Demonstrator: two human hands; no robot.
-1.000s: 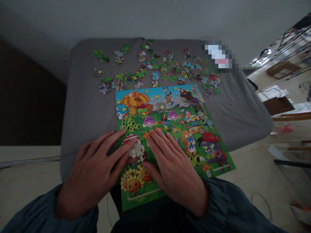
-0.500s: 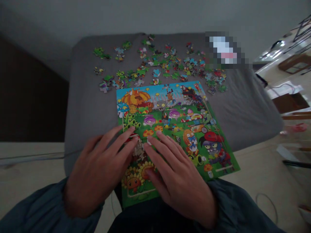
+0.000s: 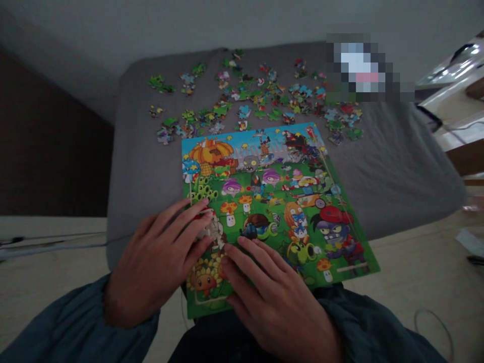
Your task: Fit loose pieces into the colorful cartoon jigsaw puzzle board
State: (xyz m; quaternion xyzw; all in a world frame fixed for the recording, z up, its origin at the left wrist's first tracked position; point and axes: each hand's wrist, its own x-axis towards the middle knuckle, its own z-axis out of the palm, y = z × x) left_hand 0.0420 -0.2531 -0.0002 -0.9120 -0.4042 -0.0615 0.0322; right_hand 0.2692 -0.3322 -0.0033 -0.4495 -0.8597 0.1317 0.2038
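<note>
A colourful puzzle board (image 3: 280, 196) with cartoon plants and zombies lies at the near edge of the grey-covered surface, its front part reaching over my lap. My left hand (image 3: 162, 252) rests over the board's left side, fingers stretched out and tips by the pea plants. Across the lower middle lies my right hand (image 3: 272, 287), fingers extended flat, its fingertips close to the left hand's. Neither hand visibly grips anything. Parts of the sunflower picture (image 3: 206, 280) are covered by the hands.
Many loose jigsaw pieces (image 3: 260, 98) are scattered on the grey cloth (image 3: 139, 166) beyond the board. A pixelated, blurred patch (image 3: 359, 65) sits at the back right. A wall (image 3: 227, 22) stands behind. Cables (image 3: 56, 242) run along the floor at left.
My right hand has slid down the board toward me, uncovering the mushrooms and a dark round-headed figure. My left hand stays nearly in place. The view has shifted slightly.
</note>
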